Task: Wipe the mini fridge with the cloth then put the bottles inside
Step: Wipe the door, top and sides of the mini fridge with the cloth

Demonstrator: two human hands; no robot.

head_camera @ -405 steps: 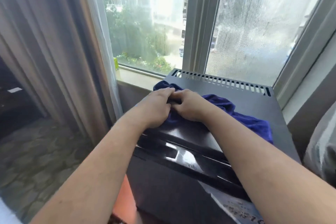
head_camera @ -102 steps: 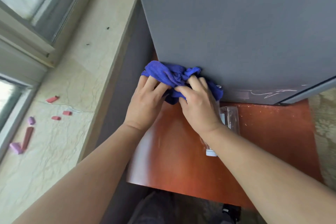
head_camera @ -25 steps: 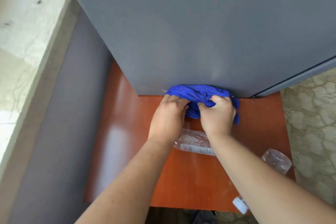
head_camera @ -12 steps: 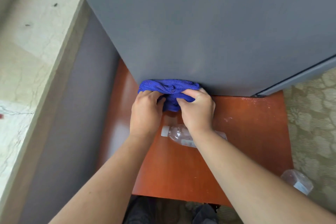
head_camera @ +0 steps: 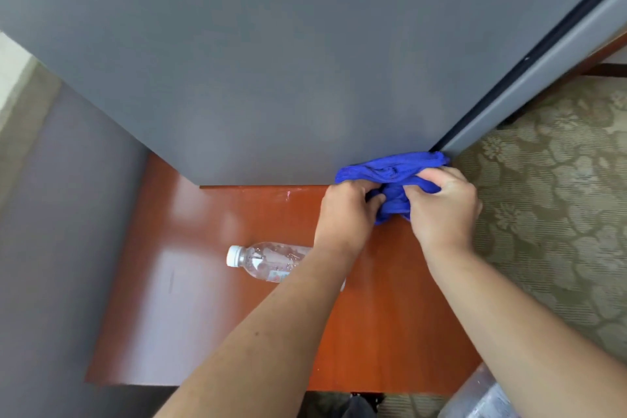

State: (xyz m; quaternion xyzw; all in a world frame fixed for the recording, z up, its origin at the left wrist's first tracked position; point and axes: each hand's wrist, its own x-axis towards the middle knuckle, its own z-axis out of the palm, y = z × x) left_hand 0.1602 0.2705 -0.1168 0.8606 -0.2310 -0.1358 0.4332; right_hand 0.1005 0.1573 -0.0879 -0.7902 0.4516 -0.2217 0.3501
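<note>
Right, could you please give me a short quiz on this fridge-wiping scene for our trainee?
1. True or false: the bottle lies on its side on the table.
2. What do the left hand and right hand grip? A) cloth B) bottle C) door handle
3. Fill in: as pictured, the cloth sits at the lower ____ corner of the fridge side.
Key: 1 true; 2 A; 3 right.
</note>
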